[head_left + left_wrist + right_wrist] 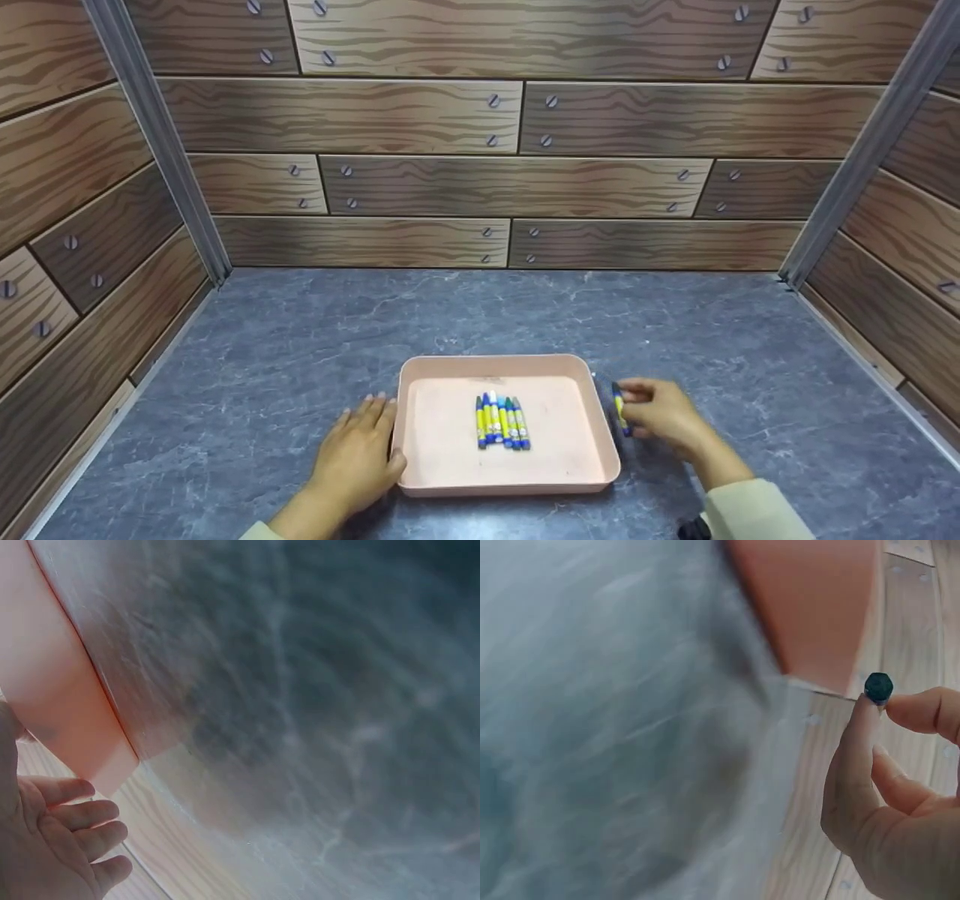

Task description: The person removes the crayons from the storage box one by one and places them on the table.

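A pale pink tray (pixel 442 480) sits on the table, and several crayons (pixel 503 424) in yellow and blue wrappers lie side by side in its middle. My left hand (pixel 356 454) is at the tray's left wall, fingers straight and thumb at the rim. In the left wrist view, the fingers of that hand extend beside the tray's corner (pixel 82 720). Just off the tray's right side, my right hand (pixel 664 416) pinches one crayon (pixel 619 409) between thumb and fingers. The right wrist view shows this crayon's dark hexagonal end (pixel 878 688) between the fingertips.
The tabletop (pixel 300 337) is dark blue-grey with a marbled pattern. Wood-print panels (pixel 420 187) enclose it at the back and both sides, with grey metal posts (pixel 161 142) at the corners. A small black object (pixel 694 527) shows by the right sleeve.
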The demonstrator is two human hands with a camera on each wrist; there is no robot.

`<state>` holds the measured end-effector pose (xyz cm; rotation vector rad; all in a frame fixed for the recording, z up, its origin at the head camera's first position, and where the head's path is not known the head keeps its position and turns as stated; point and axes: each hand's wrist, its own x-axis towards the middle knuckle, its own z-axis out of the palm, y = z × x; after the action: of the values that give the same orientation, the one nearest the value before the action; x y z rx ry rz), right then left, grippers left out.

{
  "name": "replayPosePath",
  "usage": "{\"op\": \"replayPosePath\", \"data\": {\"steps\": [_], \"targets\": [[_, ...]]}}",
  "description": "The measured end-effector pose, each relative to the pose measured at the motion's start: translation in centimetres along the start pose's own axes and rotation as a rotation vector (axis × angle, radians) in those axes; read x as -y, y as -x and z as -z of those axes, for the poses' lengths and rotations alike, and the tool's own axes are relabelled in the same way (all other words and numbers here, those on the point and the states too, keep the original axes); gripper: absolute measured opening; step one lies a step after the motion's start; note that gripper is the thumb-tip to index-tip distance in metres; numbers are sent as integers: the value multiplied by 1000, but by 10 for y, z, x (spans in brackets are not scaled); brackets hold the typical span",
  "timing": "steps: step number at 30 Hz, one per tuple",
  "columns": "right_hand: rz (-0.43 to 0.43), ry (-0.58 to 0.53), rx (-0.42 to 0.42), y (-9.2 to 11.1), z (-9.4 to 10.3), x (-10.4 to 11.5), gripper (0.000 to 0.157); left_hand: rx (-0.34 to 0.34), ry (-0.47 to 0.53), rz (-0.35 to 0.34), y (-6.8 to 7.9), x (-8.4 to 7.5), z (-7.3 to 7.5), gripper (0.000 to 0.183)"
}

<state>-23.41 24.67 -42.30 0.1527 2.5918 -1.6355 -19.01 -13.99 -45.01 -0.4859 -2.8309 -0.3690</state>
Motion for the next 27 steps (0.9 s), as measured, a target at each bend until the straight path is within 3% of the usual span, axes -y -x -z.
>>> {"op": "replayPosePath", "data": {"steps": [8, 18, 27], "targets": [[-27, 58, 39, 3, -6, -15, 53, -3, 7, 7, 0, 0, 0, 58], [10, 200, 5, 4, -18, -15, 43, -2, 35, 12, 2, 0, 0, 58], [-2, 224, 14, 5, -19, -14, 43, -10, 42, 15, 1, 0, 0, 57]]}}
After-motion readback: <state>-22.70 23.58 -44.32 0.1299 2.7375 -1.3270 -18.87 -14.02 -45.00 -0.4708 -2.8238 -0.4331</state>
